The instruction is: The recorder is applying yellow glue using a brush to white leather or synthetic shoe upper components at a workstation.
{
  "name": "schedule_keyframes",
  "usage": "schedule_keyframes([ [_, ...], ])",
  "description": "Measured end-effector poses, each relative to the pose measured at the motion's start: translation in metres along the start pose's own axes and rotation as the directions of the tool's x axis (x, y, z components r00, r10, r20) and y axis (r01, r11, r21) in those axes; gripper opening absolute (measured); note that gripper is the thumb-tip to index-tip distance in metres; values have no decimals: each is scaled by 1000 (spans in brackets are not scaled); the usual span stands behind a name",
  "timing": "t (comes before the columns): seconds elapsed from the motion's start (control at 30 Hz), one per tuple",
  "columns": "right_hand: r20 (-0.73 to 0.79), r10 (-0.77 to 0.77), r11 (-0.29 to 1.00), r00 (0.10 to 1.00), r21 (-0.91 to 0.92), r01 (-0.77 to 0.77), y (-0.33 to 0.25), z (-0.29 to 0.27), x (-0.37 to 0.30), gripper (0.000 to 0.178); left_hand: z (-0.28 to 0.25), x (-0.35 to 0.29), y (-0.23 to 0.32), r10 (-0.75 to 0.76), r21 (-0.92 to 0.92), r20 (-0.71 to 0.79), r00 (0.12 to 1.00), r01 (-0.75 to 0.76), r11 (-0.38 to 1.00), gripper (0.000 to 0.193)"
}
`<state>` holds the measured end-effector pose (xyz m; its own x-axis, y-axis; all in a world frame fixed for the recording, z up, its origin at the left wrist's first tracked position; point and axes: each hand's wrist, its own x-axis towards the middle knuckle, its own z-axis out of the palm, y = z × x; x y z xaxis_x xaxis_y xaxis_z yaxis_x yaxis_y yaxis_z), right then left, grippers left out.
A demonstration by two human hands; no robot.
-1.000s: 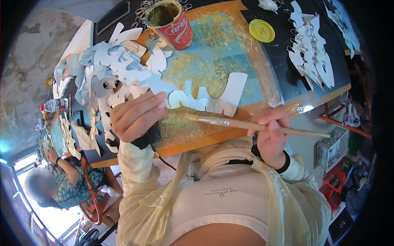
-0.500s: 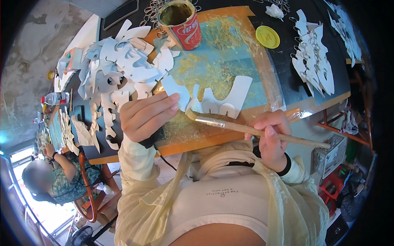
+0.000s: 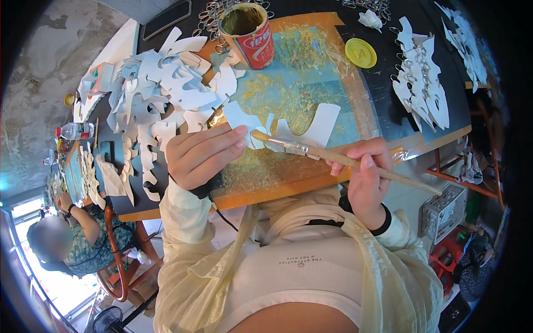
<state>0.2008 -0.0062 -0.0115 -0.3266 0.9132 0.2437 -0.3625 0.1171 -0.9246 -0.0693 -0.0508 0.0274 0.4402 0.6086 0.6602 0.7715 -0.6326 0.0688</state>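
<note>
My left hand [image 3: 205,155] pinches a flat white cut-out piece [image 3: 243,116] between thumb and fingers over the work board. A long wooden-handled brush [image 3: 288,145] is gripped in my right hand [image 3: 363,175], its bristles pressed on the white piece beside my left fingertips. Just to the right extends a U-shaped white part [image 3: 322,125]; whether it joins the held piece I cannot tell. Behind them stands a red can [image 3: 257,49] with yellowish paste coating its inside. The blue board [image 3: 311,83] is smeared with dried yellow paste.
Many white cut-outs [image 3: 166,83] are heaped at left. A yellow lid [image 3: 361,53] and white pieces with metal rings [image 3: 422,77] lie at right. A phone [image 3: 166,19] and a bottle [image 3: 76,131] are on the table. Another person [image 3: 91,244] sits at far left.
The brush has shifted left and up, its bristles now against the white piece by my left fingertips. The right hand moved slightly with it; my left hand stays nearly in place.
</note>
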Motion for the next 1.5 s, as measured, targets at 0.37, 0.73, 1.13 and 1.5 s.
schedule_keyframes([
  [0.37,92,26,999,995,39,-30,-6,-3,-5,18,2,-2,-1,13,-20,1,1000,-13,1000,17],
  [0.73,-12,-27,982,1000,186,28,-8,-24,-5,36,3,-1,-2,-12,-43,-56,998,10,999,19],
  [1.13,309,-203,794,929,-503,341,13,-7,-1,51,-21,43,70,-258,134,-275,926,303,944,25],
  [1.5,23,-652,674,758,475,566,-159,-54,5,11,-42,21,82,-449,-59,-254,857,449,891,25],
])
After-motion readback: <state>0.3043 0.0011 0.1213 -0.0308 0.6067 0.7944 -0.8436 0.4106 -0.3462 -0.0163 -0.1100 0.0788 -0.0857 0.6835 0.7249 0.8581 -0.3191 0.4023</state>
